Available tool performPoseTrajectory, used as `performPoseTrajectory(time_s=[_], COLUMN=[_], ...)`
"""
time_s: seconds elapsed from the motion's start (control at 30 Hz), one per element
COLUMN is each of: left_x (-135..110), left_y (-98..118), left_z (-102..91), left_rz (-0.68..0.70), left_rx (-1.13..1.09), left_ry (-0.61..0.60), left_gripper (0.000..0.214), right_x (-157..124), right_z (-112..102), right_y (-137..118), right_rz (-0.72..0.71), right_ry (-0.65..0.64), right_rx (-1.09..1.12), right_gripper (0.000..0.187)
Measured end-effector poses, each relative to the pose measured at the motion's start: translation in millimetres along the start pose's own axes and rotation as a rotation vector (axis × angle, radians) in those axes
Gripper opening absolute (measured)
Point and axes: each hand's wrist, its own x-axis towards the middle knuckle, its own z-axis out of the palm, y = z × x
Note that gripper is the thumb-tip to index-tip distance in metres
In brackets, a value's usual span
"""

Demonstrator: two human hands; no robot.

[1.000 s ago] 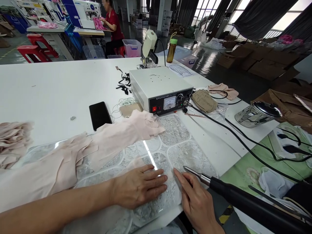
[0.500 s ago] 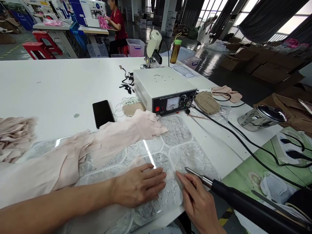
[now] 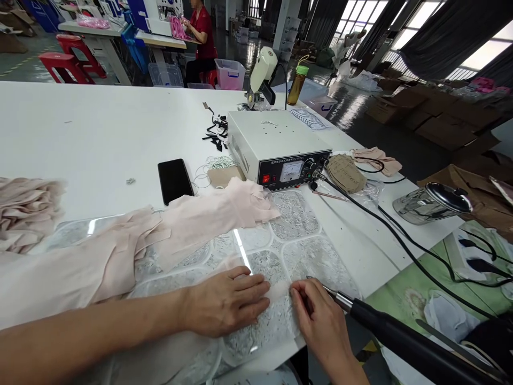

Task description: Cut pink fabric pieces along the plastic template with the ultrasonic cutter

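My left hand (image 3: 230, 302) lies flat with fingers stretched out, pressing a thin sheer pale fabric (image 3: 279, 291) onto a clear patterned mat (image 3: 308, 256). My right hand (image 3: 320, 315) pinches the fabric's right edge between thumb and fingers. Just beyond its knuckles is the metal tip of a black-handled, corded pen-like tool (image 3: 385, 326); the handle slants to the lower right, and I cannot tell whether the hand touches it. Pale pink fabric pieces (image 3: 212, 211) lie on the mat beyond my left arm, with more pink cloth (image 3: 80, 278) to the left.
A control box (image 3: 280, 144) with a dial stands behind the mat, its cable (image 3: 377, 222) running right. Nearby are a phone (image 3: 175, 181), cardboard templates (image 3: 347, 174), a glass jar (image 3: 430, 203) and a bottle (image 3: 297, 85). Folded cloth (image 3: 28, 214) sits left. A person (image 3: 200, 32) works at a sewing machine.
My right hand's fingers have moved from stretched out to a pinch on the fabric edge, partly covering the tool's tip. The left hand stays flat. The view has shifted slightly.
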Motion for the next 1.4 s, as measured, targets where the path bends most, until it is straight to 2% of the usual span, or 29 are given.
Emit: performPoseTrajectory(time_s=[0.17, 0.43, 0.57, 0.7, 0.83, 0.97, 1.2, 1.4], left_x=[0, -2, -2, -2, -2, -3, -3, 6], left_y=[0, -2, -2, -2, -2, -1, -1, -3], left_z=[-0.1, 5.7, 5.6, 6.0, 6.7, 6.4, 7.3, 6.3], left_rz=[0.04, 0.026, 0.033, 0.031, 0.026, 0.027, 0.017, 0.008], left_rx=[0.039, -0.054, -0.063, -0.06, -0.052, -0.036, -0.039, -0.071], left_ry=[-0.011, -0.069, -0.064, -0.069, -0.062, -0.053, -0.044, -0.094], left_gripper=[0.029, 0.035, 0.034, 0.035, 0.035, 0.034, 0.036, 0.041], right_x=[2, 5, 6, 2, -8, -15, -15, -13], right_z=[-1, 1, 0, -1, 0, 2, 4, 3], right_y=[2, -1, -2, -2, 2, 6, 6, 5], right_rz=[-0.009, -0.02, -0.03, -0.064, -0.154, -0.232, -0.252, -0.255], right_ry=[-0.031, -0.058, -0.036, 0.042, 0.11, 0.088, 0.079, 0.082], right_rx=[0.026, 0.02, 0.029, 0.046, 0.036, -0.021, -0.125, -0.163], right_gripper=[0.012, 0.012, 0.011, 0.009, 0.017, 0.029, 0.033, 0.033])
